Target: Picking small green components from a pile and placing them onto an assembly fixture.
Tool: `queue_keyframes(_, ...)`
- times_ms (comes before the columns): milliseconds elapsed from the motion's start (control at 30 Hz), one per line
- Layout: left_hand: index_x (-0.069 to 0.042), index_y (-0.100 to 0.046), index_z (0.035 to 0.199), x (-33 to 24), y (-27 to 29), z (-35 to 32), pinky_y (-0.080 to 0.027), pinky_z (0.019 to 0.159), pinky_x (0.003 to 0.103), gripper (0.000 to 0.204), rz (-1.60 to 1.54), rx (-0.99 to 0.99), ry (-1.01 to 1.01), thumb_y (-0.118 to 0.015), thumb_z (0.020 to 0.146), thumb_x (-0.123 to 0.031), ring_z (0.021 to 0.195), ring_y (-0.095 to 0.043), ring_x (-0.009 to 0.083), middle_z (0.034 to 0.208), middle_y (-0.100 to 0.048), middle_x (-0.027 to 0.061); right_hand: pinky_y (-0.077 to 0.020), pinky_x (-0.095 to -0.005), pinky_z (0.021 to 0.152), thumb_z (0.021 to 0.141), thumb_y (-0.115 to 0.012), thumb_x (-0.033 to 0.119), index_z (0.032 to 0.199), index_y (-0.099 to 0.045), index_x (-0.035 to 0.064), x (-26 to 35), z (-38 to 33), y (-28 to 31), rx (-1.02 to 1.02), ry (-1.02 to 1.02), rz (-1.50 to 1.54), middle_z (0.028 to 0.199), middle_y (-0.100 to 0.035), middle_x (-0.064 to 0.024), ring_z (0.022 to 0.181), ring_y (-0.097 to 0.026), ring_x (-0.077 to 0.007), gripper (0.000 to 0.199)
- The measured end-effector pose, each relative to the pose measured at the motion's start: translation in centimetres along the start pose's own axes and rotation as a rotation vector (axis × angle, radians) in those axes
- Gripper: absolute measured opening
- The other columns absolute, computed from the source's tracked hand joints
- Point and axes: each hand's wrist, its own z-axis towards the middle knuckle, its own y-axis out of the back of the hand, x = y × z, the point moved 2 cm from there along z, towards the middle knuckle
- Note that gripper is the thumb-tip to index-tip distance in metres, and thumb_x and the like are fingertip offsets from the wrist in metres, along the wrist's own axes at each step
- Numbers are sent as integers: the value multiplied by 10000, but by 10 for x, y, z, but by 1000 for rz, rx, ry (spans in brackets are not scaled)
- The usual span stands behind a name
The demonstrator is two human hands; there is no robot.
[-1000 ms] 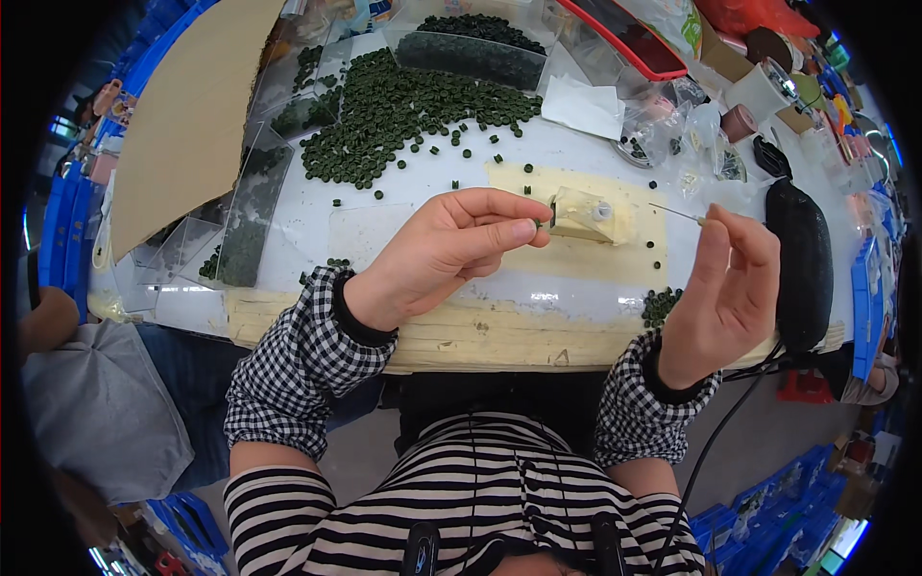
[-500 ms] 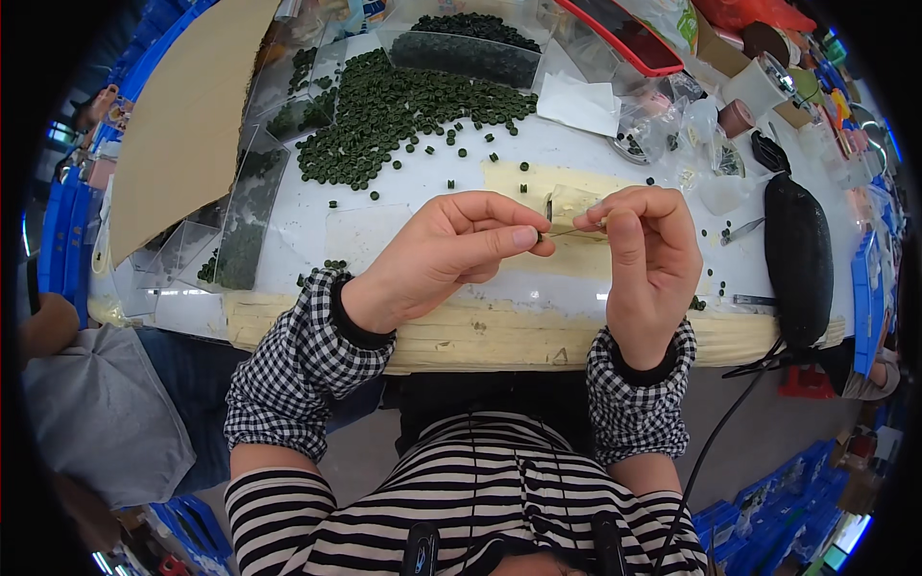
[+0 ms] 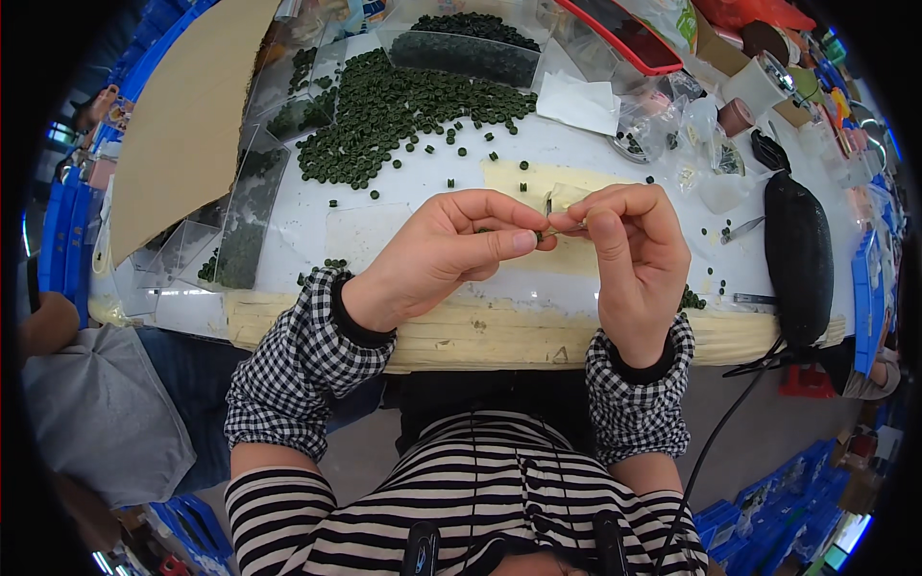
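Note:
My left hand [image 3: 447, 248] is over the table's near middle, thumb and forefinger pinched together. A small dark piece barely shows at those fingertips; its kind is hidden. Facing it, my right hand [image 3: 642, 264] has thumb and forefinger closed on a thin wire-like piece [image 3: 565, 230], whose tip meets the left fingertips. Beneath the hands lies a strip of cream tape [image 3: 504, 176] with a small upright dark pin [image 3: 548, 205]. Beyond the left hand spreads a heap of small dark green spool-shaped pieces [image 3: 403, 106]. A few more green pieces [image 3: 691, 300] lie beside my right wrist.
Cardboard [image 3: 187, 125] and clear plastic trays [image 3: 252, 216] stand left. At the back are a red-edged phone [image 3: 624, 36] and a white paper [image 3: 578, 103]. A black pouch [image 3: 799, 259], tweezers [image 3: 742, 230] and plastic bags [image 3: 706, 130] lie right. Someone in grey sits at left.
My right hand has moved slightly left, closer to my left fingertips, so less of the thin wire-like piece shows between them. The left hand has hardly moved.

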Motion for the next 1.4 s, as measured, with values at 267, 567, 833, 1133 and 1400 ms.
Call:
queue_keyframes(267,-44,-628,1058,-3,-4,0,-294,498,160,164,4,-17,14,-608,901,-84,543,-344,11,979,-682,77,-496,-246,737,916,-598,76,897,-537,-14,0,1,8,-236,86,-62,870,-617,-71,801,-625,-130,111)
queue_keyframes(567,-16,-632,1088,0,1,1,-271,466,151,207,-90,-7,-16,-624,899,-103,530,-355,-1,956,-681,89,-440,-336,722,805,-687,69,859,-583,15,-4,10,24,-251,306,-966,858,-610,-73,828,-563,-269,129)
queue_keyframes(833,-37,-622,1078,-2,1,0,-275,474,165,172,-35,-47,9,-586,912,-65,528,-320,12,962,-663,78,-440,-345,799,799,-691,82,1002,-634,15,10,0,40,-233,272,-1002,967,-632,-103,913,-557,-276,221)
queue_keyframes(1133,-38,-622,1069,-1,1,1,-270,464,171,166,-12,-70,23,-591,906,-49,528,-335,11,945,-663,84,-431,-328,698,767,-682,5,820,-640,-3,14,-44,99,-211,3,-1083,796,-622,-84,786,-552,-236,68)
queue_keyframes(1400,-30,-626,1054,0,-1,3,-276,460,173,163,40,-103,0,-600,893,-26,518,-338,17,932,-673,97,-428,-347,696,714,-697,14,786,-639,29,-1,-40,85,-87,41,-1165,764,-586,-57,779,-526,-254,93)
